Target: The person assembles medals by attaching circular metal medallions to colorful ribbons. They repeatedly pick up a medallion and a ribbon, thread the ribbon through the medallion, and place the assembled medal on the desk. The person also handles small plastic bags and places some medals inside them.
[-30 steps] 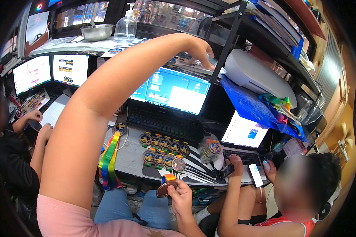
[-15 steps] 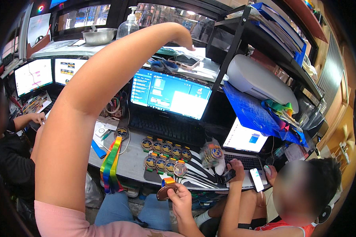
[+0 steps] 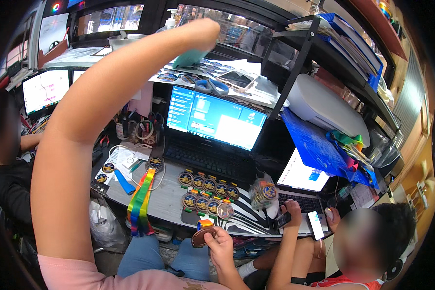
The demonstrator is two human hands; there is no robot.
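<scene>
My left hand [image 3: 207,35] is stretched high over the shelf above the monitor, smeared by motion. A flat teal item [image 3: 190,57] hangs from it; its kind is unclear and my fingers are mostly hidden. Below it, sheets with round printed stickers [image 3: 167,77] lie on the shelf. Near my lap, my right hand [image 3: 221,244] pinches a round medal [image 3: 201,238], its brown back showing, with a short orange and blue ribbon [image 3: 205,224] at its top. On the desk, rows of similar medals [image 3: 209,184] lie beyond that hand.
A medal with a rainbow ribbon [image 3: 141,203] hangs over the desk edge beside a blue tool [image 3: 124,182]. A phone [image 3: 237,79] and blue scissors [image 3: 212,87] lie on the shelf. At right, a person works at a laptop [image 3: 302,176]; another sits far left.
My left hand has come back leftward with the teal item, which was lying on the shelf, baring the sticker sheets. My right hand keeps the medal in nearly the same place.
</scene>
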